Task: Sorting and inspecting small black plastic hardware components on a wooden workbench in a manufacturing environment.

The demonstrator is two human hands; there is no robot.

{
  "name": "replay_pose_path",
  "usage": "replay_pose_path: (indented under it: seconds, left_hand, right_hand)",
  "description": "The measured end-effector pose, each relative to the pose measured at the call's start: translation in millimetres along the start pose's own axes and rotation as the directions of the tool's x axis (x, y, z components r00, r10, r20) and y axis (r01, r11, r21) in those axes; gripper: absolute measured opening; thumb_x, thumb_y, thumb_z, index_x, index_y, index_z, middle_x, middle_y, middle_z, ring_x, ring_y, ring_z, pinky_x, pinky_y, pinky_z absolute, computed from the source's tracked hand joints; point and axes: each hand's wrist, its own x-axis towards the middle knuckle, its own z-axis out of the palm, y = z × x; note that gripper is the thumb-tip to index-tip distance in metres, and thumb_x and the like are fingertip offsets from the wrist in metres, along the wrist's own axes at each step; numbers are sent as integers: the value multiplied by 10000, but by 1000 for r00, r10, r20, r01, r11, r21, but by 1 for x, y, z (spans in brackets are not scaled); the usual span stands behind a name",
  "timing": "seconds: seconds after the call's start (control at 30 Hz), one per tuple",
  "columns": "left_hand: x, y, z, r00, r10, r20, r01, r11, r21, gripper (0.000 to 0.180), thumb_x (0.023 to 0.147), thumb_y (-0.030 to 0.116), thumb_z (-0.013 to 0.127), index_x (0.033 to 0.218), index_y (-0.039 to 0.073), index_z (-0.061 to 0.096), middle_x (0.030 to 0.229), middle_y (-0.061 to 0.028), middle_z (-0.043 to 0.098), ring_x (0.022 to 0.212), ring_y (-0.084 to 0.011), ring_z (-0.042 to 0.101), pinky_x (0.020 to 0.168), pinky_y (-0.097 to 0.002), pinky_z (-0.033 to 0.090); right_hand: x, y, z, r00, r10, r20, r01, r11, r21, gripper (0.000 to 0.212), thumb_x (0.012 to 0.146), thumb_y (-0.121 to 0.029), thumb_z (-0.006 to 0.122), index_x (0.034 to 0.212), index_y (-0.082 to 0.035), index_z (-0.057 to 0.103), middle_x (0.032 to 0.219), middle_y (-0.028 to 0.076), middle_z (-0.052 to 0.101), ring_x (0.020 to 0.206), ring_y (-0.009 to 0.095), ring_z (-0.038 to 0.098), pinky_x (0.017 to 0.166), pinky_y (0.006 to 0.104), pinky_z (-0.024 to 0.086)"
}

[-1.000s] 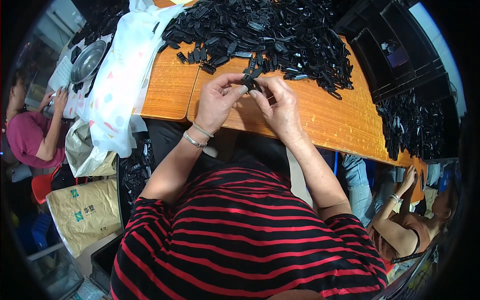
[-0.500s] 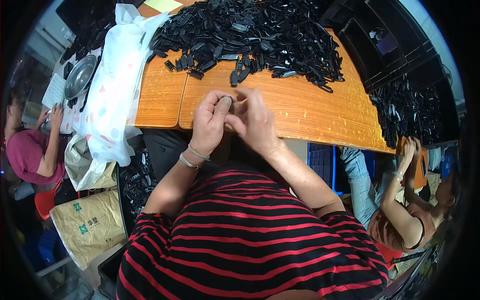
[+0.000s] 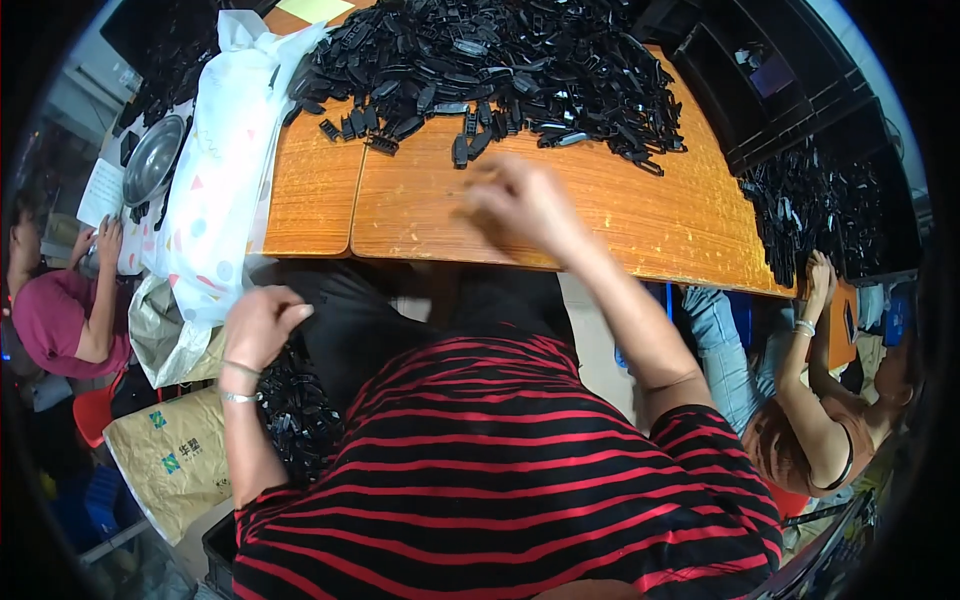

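My left hand (image 3: 262, 326) is off the table's left front, above a dark container of small black plastic clips (image 3: 300, 415). Its fingers are loosely curled with the thumb apart, and nothing shows between them. Over the wooden table (image 3: 420, 205), my right hand (image 3: 525, 205) reaches toward the near edge of a large heap of black plastic clips (image 3: 480, 70). Motion smears its fingers, so whether they hold anything is hidden. Closest to it, a few loose clips (image 3: 470, 145) lie at the heap's front.
Left of the heap lies a white patterned plastic sheet (image 3: 225, 170), with a metal bowl (image 3: 155, 160) beyond. A brown paper sack (image 3: 170, 455) stands lower left. Black crates (image 3: 770, 80) sit at the right back. Co-workers sit at both sides, one with hands near more clips (image 3: 815, 215).
My hands were together at the table's front edge around a small dark piece. They have parted: the left moved down-left over the container, the right forward toward the heap.
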Motion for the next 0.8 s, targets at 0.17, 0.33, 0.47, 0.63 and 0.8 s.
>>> replay_pose_path:
  seconds: [0.17, 0.33, 0.47, 0.63, 0.8]
  left_hand:
    - [19, 24, -6, 943, 39, -329, -76, 992, -102, 179, 806, 134, 698, 940, 20, 672, 898, -143, 673, 819, -317, 645, 710, -355, 496]
    - [91, 86, 16, 835, 314, -451, -395, 914, -95, 185, 833, 132, 647, 1001, 58, 661, 907, -118, 666, 833, -320, 647, 727, -381, 511]
    - [144, 126, 27, 797, 411, -442, -468, 884, -23, 198, 835, 105, 624, 1030, 96, 657, 924, -91, 637, 866, -315, 629, 719, -396, 510]
    - [181, 142, 39, 725, 579, -371, -565, 810, 160, 220, 813, 52, 632, 1030, 91, 625, 895, -95, 567, 841, -312, 598, 708, -394, 501]
    - [183, 143, 37, 673, 625, -396, -585, 777, 232, 189, 761, 73, 684, 931, 77, 603, 886, -92, 543, 876, -297, 579, 725, -394, 506]
  right_hand:
    - [35, 52, -50, 940, 140, -310, -268, 867, -421, 430, 887, -393, 631, 1079, -8, 641, 849, 218, 688, 841, 376, 669, 774, 444, 513]
    - [38, 40, -43, 966, 156, -206, -243, 822, -515, 373, 836, -376, 687, 867, -10, 623, 756, 201, 674, 749, 385, 667, 685, 458, 520]
    - [25, 44, -28, 985, -53, -162, -22, 904, -427, 340, 822, -356, 724, 835, -29, 633, 762, 145, 680, 730, 324, 669, 649, 410, 519]
    - [11, 29, -38, 997, -75, -13, 66, 937, -342, 305, 794, -310, 753, 811, -36, 619, 715, 110, 649, 692, 297, 646, 633, 393, 503]
    - [5, 22, -46, 996, -67, 54, 79, 961, -264, 275, 763, -173, 776, 848, -30, 557, 726, 115, 639, 717, 299, 649, 629, 391, 496]
